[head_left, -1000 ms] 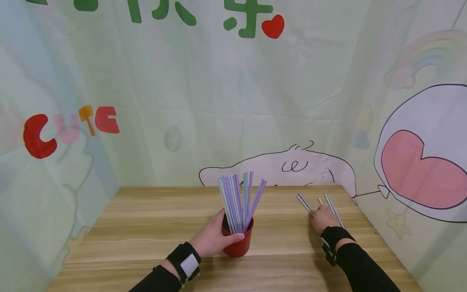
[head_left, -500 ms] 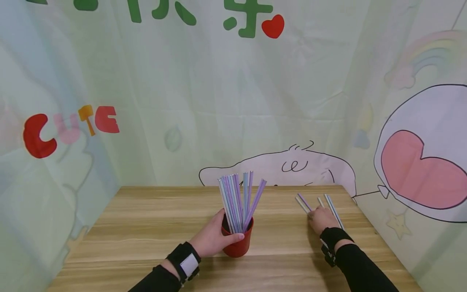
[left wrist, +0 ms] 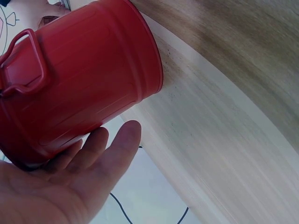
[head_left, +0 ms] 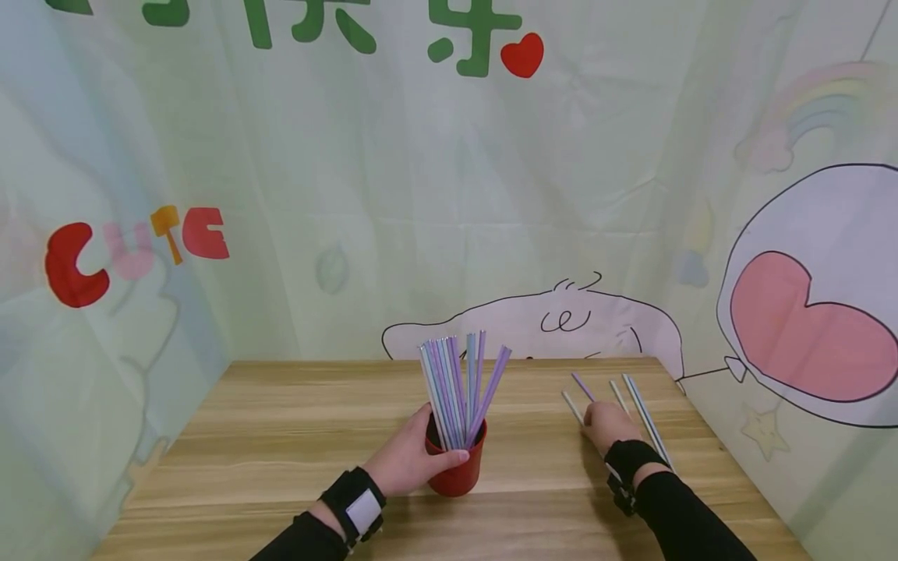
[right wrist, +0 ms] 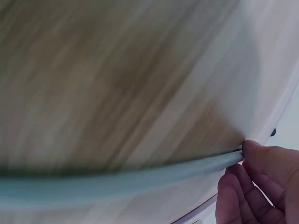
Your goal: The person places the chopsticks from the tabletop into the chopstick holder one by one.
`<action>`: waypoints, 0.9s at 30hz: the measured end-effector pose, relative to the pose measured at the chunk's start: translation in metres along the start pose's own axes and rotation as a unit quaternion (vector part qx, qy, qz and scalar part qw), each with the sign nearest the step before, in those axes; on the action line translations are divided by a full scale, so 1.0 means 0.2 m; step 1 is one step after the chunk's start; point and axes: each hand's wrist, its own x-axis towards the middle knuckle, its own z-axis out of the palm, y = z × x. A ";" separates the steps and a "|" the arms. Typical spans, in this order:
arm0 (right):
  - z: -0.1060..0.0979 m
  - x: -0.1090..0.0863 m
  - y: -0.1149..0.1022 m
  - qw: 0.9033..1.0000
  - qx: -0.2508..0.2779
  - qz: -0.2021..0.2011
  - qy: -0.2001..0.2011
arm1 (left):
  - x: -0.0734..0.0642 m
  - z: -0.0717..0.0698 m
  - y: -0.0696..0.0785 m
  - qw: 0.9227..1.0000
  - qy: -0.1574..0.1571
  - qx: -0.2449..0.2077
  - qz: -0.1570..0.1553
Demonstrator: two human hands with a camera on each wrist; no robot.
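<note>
My left hand point(head_left: 403, 460) grips a small red bucket point(head_left: 456, 477), its thumb across the front of the rim. Several purple and pale-blue drinking straws point(head_left: 456, 389) stand in the bucket, leaning slightly apart. In the left wrist view the bucket's side point(left wrist: 88, 65) and wire handle show, with fingers point(left wrist: 124, 140) along its wall. Further right, my right hand point(head_left: 612, 427) pinches a pale blue-green straw point(right wrist: 121, 184) between thumb and fingertips, low over the table. A purple straw point(head_left: 582, 386) lies just beyond that hand, partly hidden by it.
Right of the right hand lie a short visible length of pale straw point(head_left: 618, 395) and some blue and white straws point(head_left: 644, 414). The wooden table point(head_left: 295, 413) ends at a printed curtain point(head_left: 337, 156) behind and at both sides.
My right hand has drawn slightly back and left with the pale straw, which now lies apart from the purple one. The left hand and bucket have stayed in place.
</note>
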 end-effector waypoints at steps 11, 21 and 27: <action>0.02 0.01 -0.03 0.999 0.038 0.007 -0.012 | 0.00 0.00 0.00 1.000 0.001 0.005 -0.001; -0.09 0.02 -0.11 0.993 0.114 0.032 -0.028 | 0.00 0.00 0.01 1.000 -0.001 -0.001 0.001; -0.18 0.03 -0.19 0.986 0.166 0.030 0.007 | 0.00 0.00 0.01 1.000 -0.002 0.001 0.001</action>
